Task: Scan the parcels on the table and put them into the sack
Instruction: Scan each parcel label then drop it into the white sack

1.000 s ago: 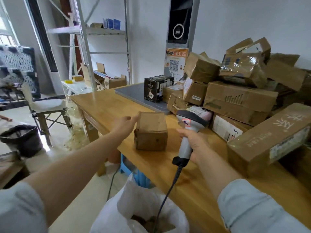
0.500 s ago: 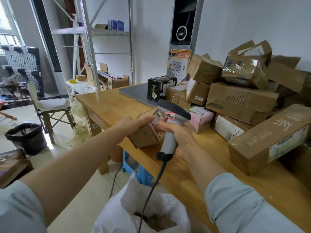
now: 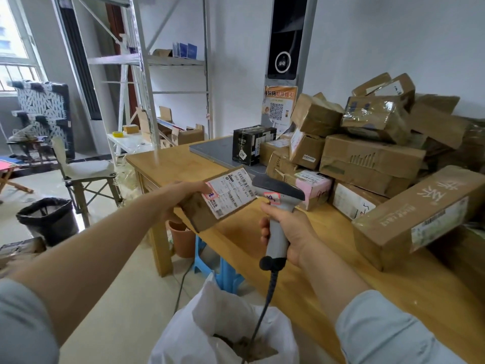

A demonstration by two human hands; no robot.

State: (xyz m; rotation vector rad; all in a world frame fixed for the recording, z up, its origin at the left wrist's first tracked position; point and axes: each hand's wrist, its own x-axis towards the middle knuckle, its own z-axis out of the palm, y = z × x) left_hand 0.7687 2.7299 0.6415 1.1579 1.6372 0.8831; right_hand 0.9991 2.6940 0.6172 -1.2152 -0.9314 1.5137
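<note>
My left hand (image 3: pixel 183 195) grips a small brown cardboard parcel (image 3: pixel 210 214), lifted above the table's front edge and tilted so its white shipping label (image 3: pixel 231 193) faces up. My right hand (image 3: pixel 291 232) holds a grey handheld barcode scanner (image 3: pixel 277 203) by its handle, its dark head right beside the label. A black cable runs from the scanner down past the white sack (image 3: pixel 210 319), which stands open on the floor below with brown parcels inside. A heap of brown parcels (image 3: pixel 367 158) covers the right of the wooden table (image 3: pixel 301 285).
A black box (image 3: pixel 252 144) stands on a grey tray at the table's back. A long brown carton (image 3: pixel 414 216) lies near my right arm. Blue stool (image 3: pixel 225 271) and an orange pot sit under the table; a folding chair (image 3: pixel 86 174) and black bin (image 3: pixel 48 219) stand to the left.
My left hand lifted the small parcel off the table and turned it label-up. The scanner came in from the right until its head sat beside the label.
</note>
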